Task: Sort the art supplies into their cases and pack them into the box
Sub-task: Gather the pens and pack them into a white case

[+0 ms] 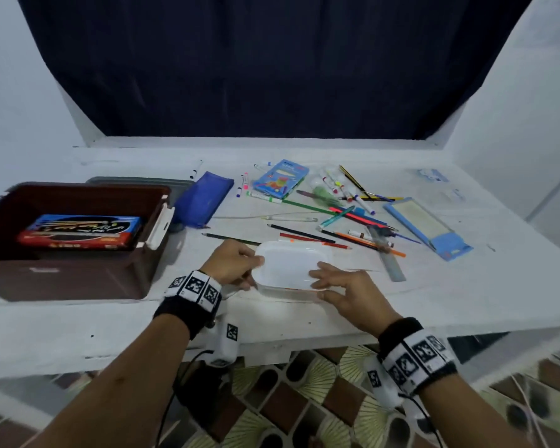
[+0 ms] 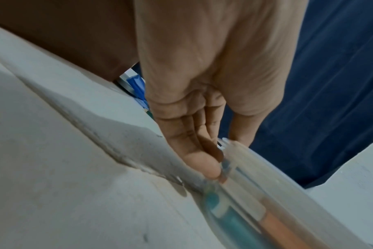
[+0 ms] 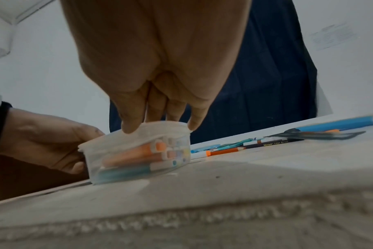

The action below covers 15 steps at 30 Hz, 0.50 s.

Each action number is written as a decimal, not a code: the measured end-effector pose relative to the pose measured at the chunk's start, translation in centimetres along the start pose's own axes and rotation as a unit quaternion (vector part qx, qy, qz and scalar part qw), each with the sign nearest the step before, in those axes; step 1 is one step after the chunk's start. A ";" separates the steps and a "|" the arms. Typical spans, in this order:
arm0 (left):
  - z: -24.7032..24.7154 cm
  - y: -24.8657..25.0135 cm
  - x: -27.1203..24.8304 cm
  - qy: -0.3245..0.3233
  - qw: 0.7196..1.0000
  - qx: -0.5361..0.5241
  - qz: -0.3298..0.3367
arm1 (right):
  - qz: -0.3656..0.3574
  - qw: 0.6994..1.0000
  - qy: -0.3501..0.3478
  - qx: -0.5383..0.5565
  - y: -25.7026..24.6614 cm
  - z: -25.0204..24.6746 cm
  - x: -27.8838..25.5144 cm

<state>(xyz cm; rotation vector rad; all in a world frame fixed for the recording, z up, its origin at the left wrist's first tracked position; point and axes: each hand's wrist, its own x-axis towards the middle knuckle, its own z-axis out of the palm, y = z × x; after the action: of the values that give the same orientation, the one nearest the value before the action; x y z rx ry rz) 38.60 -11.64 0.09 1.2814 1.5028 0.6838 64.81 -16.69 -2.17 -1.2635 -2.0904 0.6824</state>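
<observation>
- Here, nearest me, my right hand (image 1: 348,294) sits on the near right end of the clear tub (image 1: 290,270), fingers (image 3: 130,124) spread and pressing down on its lid (image 3: 160,128); nothing is curled round it.
- My left hand (image 1: 232,265) grips the tub's left end, thumb on top of the lid and fingers (image 2: 211,166) tucked against the side wall.
- The tub stands on the white table (image 1: 304,318) near its front edge; through the wall I see orange and teal markers (image 3: 134,157) lying inside.
- To the left, the brown box (image 1: 78,273) stands open with a red and black pencil case (image 1: 81,229) lying in it.
- Just beyond the tub, loose coloured pencils (image 1: 307,236) lie scattered, with a grey ruler (image 1: 388,258) to their right.
- Farther back lie a dark blue pouch (image 1: 204,198), a light blue carton (image 1: 280,179), a heap of markers (image 1: 337,185), and a pale blue flat case (image 1: 427,226) at the right.
</observation>
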 end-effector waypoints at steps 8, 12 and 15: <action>0.5 -0.7 0.2 0.035 0.997 -0.064 -0.014 | 0.031 0.999 -0.022 0.010 -0.7 -1.1 0.6; 0.4 -0.4 0.2 0.036 0.997 -0.061 0.012 | 0.084 0.991 -0.031 -0.098 -0.8 -2.6 2.6; 0.5 -0.3 -0.1 0.021 0.997 -0.053 0.048 | 0.115 0.976 -0.115 -0.147 -0.8 -3.2 3.5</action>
<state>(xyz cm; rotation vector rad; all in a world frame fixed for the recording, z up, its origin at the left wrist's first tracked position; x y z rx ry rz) 38.97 -11.92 -0.31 1.2702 1.4271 0.8468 65.38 -13.50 1.38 -1.6796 -2.3203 0.6618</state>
